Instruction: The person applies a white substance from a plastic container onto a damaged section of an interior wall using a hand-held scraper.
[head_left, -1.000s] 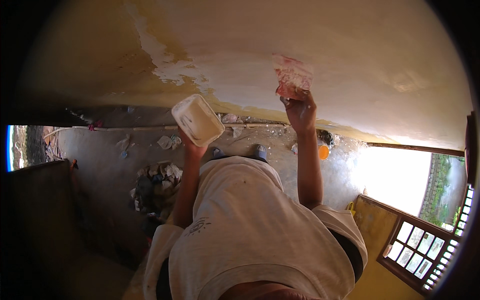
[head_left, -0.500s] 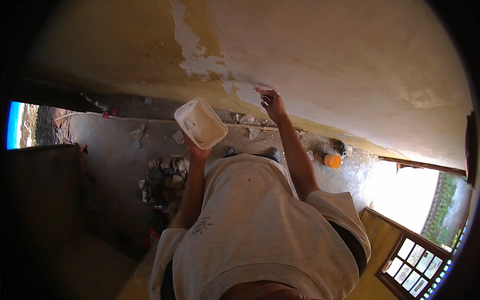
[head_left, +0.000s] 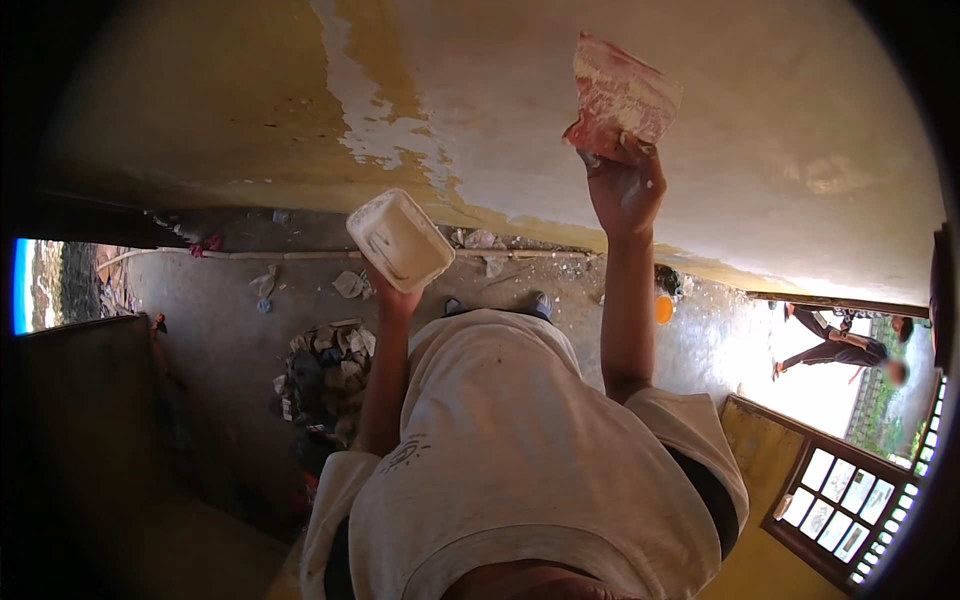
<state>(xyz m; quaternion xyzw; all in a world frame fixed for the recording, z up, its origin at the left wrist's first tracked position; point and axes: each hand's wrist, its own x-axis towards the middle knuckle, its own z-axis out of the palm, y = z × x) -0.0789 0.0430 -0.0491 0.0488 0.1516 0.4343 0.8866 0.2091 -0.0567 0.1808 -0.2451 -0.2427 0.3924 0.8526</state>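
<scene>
My left hand (head_left: 393,290) grips a white, rounded rectangular plastic tub (head_left: 440,264) from its near end; pale paste coats its inside. My right hand (head_left: 627,190) is raised in front of the wall (head_left: 480,80), its fingers closed on the lower edge of a flat, reddish putty spreader (head_left: 628,92). Whitish filler is smeared over the spreader's face, and pale specks dot the hand. Behind it the wall carries a smooth pale coat, while rough-edged bare yellow patches show to the left. Whether the spreader touches the wall I cannot tell.
A heap of rubble and scraps (head_left: 325,370) lies on the floor at left. One long pole (head_left: 310,254) runs along the wall's foot among litter. An orange bucket (head_left: 664,310) stands to the right. Beyond the bright doorway is another person (head_left: 840,345), near a paned window (head_left: 835,510).
My right hand has swung up and right, and the spreader's broad face now shows. The tub stays nearly in place. A person has come into view in the doorway.
</scene>
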